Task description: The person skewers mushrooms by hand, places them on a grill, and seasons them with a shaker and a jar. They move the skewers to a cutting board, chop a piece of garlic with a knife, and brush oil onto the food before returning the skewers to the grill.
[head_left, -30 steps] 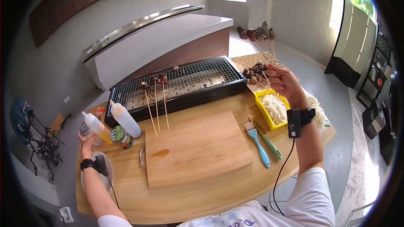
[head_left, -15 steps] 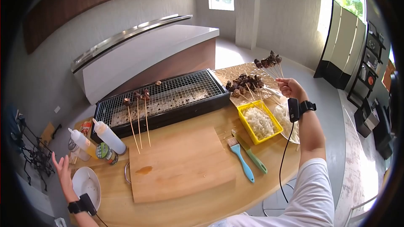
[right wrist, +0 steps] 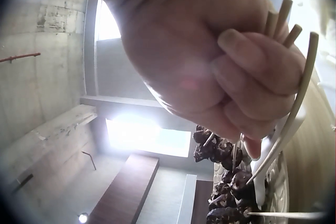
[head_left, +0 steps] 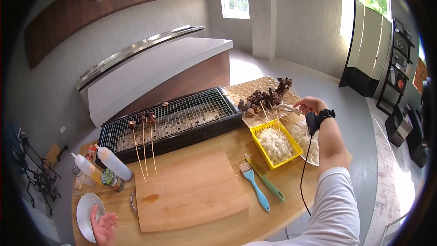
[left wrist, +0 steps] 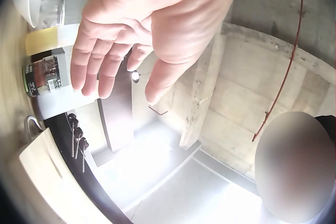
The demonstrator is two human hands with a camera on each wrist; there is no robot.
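My right hand point(head_left: 312, 105) grips several bamboo skewers point(right wrist: 283, 16) in curled fingers, their stick ends jutting above the fist in the right wrist view. Dark chunks of food point(head_left: 285, 84) on their far ends are low over the gold textured tray point(head_left: 252, 85), beside a pile of similar dark skewers point(head_left: 261, 98). At the lower left, my left hand point(head_left: 104, 228) is held palm up with fingers loosely spread and nothing in it. It overlaps the edge of a white bowl point(head_left: 86, 207) in the head view.
Three skewers point(head_left: 144, 148) lie across the grill's point(head_left: 182, 137) front edge. A cutting board point(head_left: 191, 196), blue brush point(head_left: 256, 189) and green-handled knife point(head_left: 268, 184) lie in front. A yellow basket point(head_left: 297, 151) holds white shreds. Squeeze bottles point(head_left: 116, 164) and a jar point(head_left: 110, 180) stand left.
My right hand has lowered the skewers from the air down to the tray. My left hand has left the bottles and jars and come back to beside the bowl. The head view has shifted.
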